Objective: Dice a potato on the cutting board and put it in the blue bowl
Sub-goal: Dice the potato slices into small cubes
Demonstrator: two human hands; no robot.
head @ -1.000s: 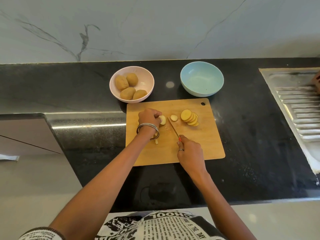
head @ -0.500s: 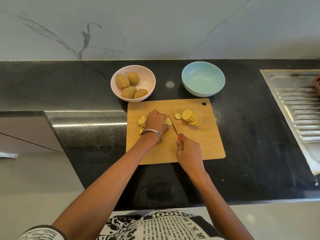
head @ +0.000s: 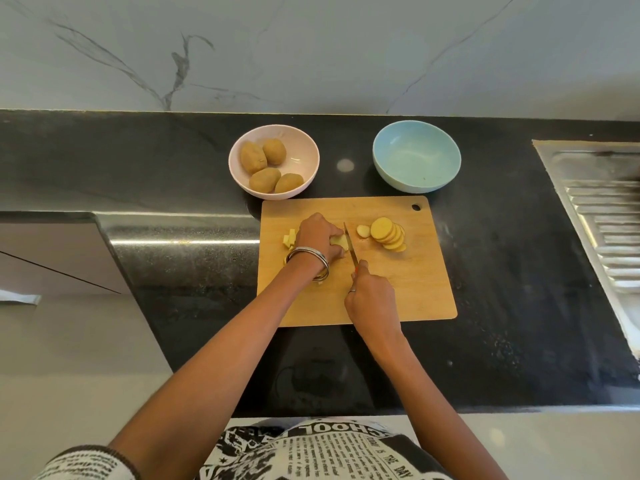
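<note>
On the wooden cutting board (head: 408, 292), my left hand (head: 317, 237) holds down a pale potato piece (head: 340, 241) with curled fingers. My right hand (head: 370, 296) grips a knife (head: 350, 242) whose blade stands against the right side of that piece. Several cut chunks (head: 290, 238) lie left of my left hand. A row of round potato slices (head: 388, 233) and one small end piece (head: 363, 231) lie to the right of the blade. The blue bowl (head: 416, 156) stands behind the board and holds nothing.
A pink bowl (head: 304, 147) with several whole potatoes (head: 265, 166) stands behind the board's left corner. A steel sink drainboard (head: 606, 216) lies at the right. The black counter drops to a lower ledge at the left, near its front edge.
My left hand slid right from the cut chunks to a fresh potato piece, leaving the chunks exposed at its left. The knife blade has come up against that piece.
</note>
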